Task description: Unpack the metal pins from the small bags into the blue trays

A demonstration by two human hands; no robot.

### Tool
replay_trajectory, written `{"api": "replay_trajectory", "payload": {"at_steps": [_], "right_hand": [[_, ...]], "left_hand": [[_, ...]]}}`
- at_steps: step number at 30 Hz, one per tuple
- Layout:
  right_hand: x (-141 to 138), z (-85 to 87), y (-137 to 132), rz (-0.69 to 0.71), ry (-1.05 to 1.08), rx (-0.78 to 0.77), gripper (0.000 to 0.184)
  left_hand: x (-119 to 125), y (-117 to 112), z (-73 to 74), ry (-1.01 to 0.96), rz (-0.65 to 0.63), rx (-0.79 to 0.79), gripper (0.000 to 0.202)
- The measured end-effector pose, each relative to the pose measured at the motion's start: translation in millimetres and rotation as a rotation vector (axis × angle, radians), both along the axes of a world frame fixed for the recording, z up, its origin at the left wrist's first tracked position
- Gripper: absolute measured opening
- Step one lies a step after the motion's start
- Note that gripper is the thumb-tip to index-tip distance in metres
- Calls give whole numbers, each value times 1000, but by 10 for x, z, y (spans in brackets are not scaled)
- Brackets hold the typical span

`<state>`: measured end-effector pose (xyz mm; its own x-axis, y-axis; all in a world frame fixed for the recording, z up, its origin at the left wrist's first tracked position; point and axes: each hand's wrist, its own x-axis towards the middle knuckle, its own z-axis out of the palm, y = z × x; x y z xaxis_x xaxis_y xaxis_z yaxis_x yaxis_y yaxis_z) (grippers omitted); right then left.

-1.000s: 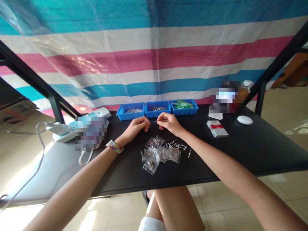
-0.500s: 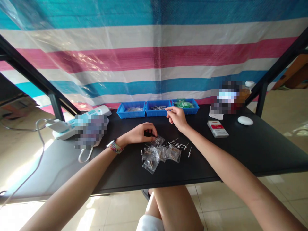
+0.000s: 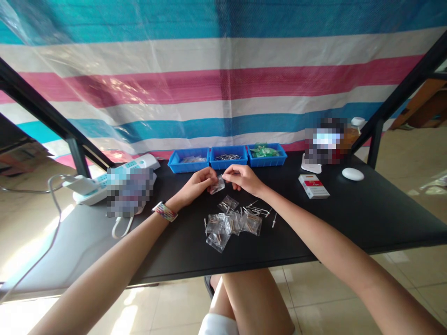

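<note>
Between the fingers of my left hand [image 3: 199, 185] is a small clear plastic bag [image 3: 218, 185], held above the tabletop in front of the bins. My right hand [image 3: 244, 179] is closed in a pinch at the bag's right edge; what its fingertips hold is too small to make out. Below the hands lies a pile of small clear bags [image 3: 233, 223] with rivet-like pins inside. Loose silver pop rivets [image 3: 258, 211] are scattered to the right of that pile. Just behind my hands, the middle blue bin [image 3: 228, 164] contains more silver rivets.
The left blue bin [image 3: 188, 167] holds clear bags, the right blue bin [image 3: 267, 161] green packets. A power strip [image 3: 148, 162] with a plugged-in charger [image 3: 82, 184] stands at left. At right are a cigarette box [image 3: 313, 187] and a white oval object [image 3: 352, 174]. Striped sheeting [image 3: 167, 83] hangs behind.
My left hand has risen from the pile, now with a small bag in its fingers. My right hand has come left from beside the middle bin to meet it.
</note>
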<state>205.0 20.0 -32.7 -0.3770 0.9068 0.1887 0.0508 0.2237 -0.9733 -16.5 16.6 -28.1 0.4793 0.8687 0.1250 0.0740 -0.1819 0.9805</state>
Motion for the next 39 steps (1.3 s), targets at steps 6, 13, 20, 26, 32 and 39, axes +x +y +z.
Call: {"api": "replay_trajectory", "payload": {"at_steps": [6, 13, 20, 26, 32, 39], "right_hand": [[-67, -24, -23, 113, 49, -116, 32], [-78, -47, -7, 49, 174, -26, 23], [-78, -69, -45, -91, 85, 154, 17], [-31, -47, 0, -80, -5, 205, 31], [90, 28, -34, 93, -303, 270, 27], [171, 73, -66, 288, -527, 424, 8]], "left_hand": [[46, -34, 1, -21, 90, 27, 38], [22, -3, -15, 23, 134, 30, 60], [5, 11, -13, 11, 70, -85, 44], [19, 0, 15, -123, 178, -78, 32], [-61, 91, 23, -277, 568, 75, 34], [-164, 203, -1, -354, 787, 29, 36]]}}
